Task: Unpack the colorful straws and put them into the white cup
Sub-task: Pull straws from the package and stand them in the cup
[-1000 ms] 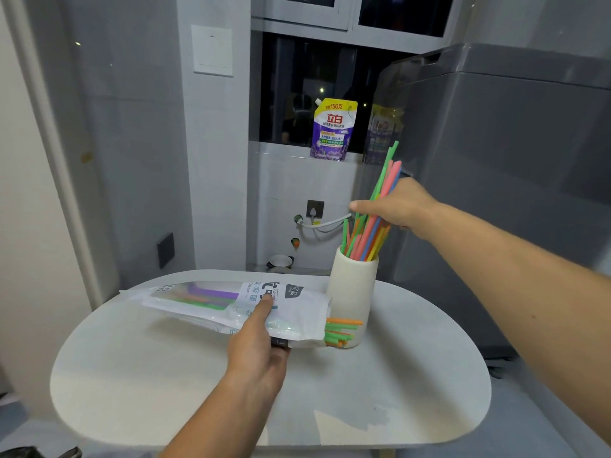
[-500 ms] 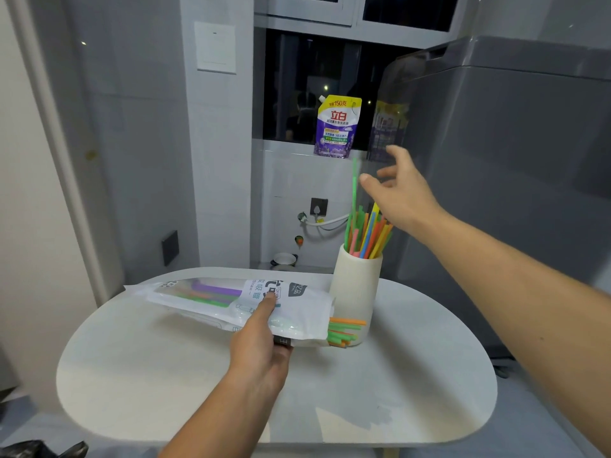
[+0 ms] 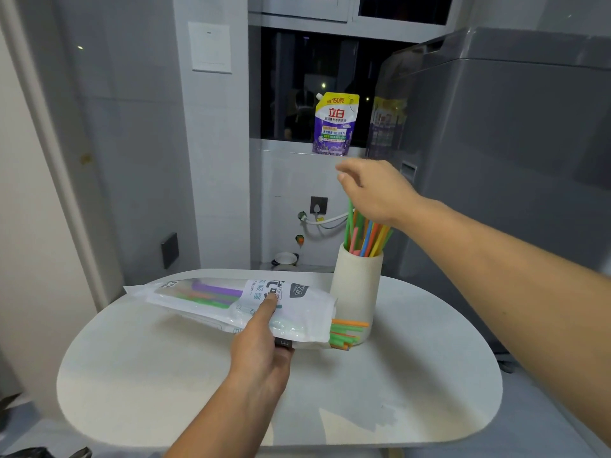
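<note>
Straws (image 3: 365,236) partly upright in white cup (image 3: 355,292), rest poking from bag (image 3: 244,302) on bench (image 3: 413,375); right hand (image 3: 377,190) loose and empty above, left hand (image 3: 261,355) pinching bag; a knock could topple the cup

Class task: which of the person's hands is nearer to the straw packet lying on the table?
Left. The left hand grips the straw packet, forefinger pressed on top. The right hand hovers empty above the white cup, clear of the packet.

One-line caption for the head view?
Right hand above colorful straws in white cup; left hand pins plastic straw package.
</note>
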